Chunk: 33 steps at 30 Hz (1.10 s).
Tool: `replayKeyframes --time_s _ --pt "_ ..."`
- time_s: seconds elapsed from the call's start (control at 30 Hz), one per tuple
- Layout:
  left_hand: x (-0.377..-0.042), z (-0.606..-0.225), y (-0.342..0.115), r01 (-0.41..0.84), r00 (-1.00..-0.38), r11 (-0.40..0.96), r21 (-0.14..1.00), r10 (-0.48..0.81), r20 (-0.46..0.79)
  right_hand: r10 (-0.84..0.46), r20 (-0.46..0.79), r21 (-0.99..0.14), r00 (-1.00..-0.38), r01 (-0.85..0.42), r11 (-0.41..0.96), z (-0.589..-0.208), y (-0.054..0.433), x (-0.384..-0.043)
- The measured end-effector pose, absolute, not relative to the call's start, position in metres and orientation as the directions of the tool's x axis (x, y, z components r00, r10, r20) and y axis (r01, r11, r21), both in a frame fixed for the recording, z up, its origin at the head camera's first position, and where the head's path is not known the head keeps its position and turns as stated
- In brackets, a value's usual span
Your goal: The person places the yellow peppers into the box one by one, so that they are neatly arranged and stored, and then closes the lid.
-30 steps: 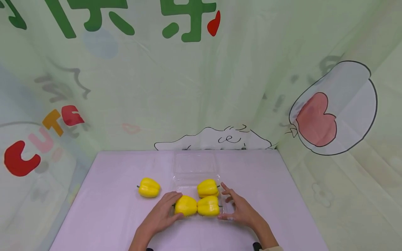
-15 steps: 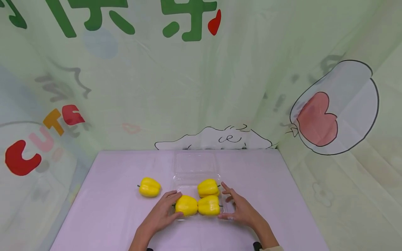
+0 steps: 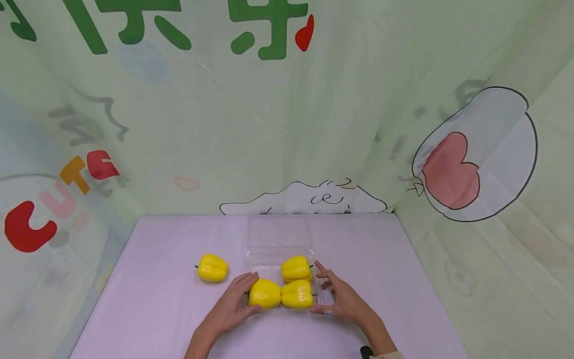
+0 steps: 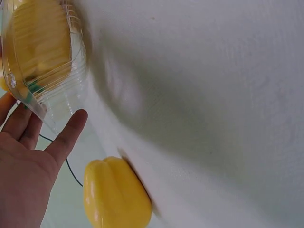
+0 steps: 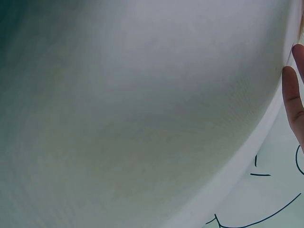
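A clear hinged plastic box (image 3: 264, 273) lies with its lid (image 3: 279, 234) folded back. Three yellow bell peppers sit in it: front left (image 3: 265, 294), front right (image 3: 297, 294) and back right (image 3: 296, 269). My left hand (image 3: 230, 301) holds the front-left pepper at its stem end, thumb in front and fingers behind. In the left wrist view its little finger (image 4: 71, 135) stretches outside the clear wall. Beside the box's right side is my right hand (image 3: 343, 299), fingers spread and thumb by the front corner. The right wrist view catches only some fingertips (image 5: 292, 90).
Another yellow bell pepper (image 3: 213, 268) lies on the pale cloth-covered table (image 3: 358, 249), left of the box. A printed curtain (image 3: 287, 124) hangs behind the table and along both sides.
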<state>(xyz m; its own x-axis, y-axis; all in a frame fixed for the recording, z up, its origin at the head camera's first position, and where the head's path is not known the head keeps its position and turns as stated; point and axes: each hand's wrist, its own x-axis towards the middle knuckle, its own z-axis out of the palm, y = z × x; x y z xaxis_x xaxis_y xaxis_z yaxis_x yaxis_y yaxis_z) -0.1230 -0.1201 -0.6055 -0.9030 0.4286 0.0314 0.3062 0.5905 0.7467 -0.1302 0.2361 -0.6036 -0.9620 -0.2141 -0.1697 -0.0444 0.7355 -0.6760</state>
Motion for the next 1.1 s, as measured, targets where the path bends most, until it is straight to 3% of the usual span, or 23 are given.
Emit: replayKeyframes --time_s 0.33,0.63,0.77,0.93,1.1 --pt "-0.120 -0.597 -0.127 0.280 -0.927 0.554 0.784 0.369 0.070 -0.224 -0.181 -0.687 -0.958 -0.040 0.726 -0.603 0.237 -0.130" --pt "-0.139 -0.584 -0.170 0.312 -0.935 0.703 0.639 0.108 0.337 -0.219 -0.180 -0.681 -0.959 -0.039 0.732 -0.603 0.237 -0.130" --pt "-0.151 -0.590 -0.192 0.232 -0.926 0.685 0.690 -0.063 0.373 -0.216 -0.182 -0.679 -0.959 -0.036 0.734 -0.602 0.237 -0.130" --pt "-0.160 -0.606 -0.208 0.082 -0.951 0.535 0.841 -0.210 0.226 -0.217 -0.182 -0.683 -0.959 -0.035 0.730 -0.602 0.237 -0.129" --pt "-0.164 -0.619 -0.220 -0.112 -0.983 0.342 0.933 -0.176 -0.054 -0.212 -0.182 -0.669 -0.960 -0.038 0.742 -0.604 0.237 -0.129"
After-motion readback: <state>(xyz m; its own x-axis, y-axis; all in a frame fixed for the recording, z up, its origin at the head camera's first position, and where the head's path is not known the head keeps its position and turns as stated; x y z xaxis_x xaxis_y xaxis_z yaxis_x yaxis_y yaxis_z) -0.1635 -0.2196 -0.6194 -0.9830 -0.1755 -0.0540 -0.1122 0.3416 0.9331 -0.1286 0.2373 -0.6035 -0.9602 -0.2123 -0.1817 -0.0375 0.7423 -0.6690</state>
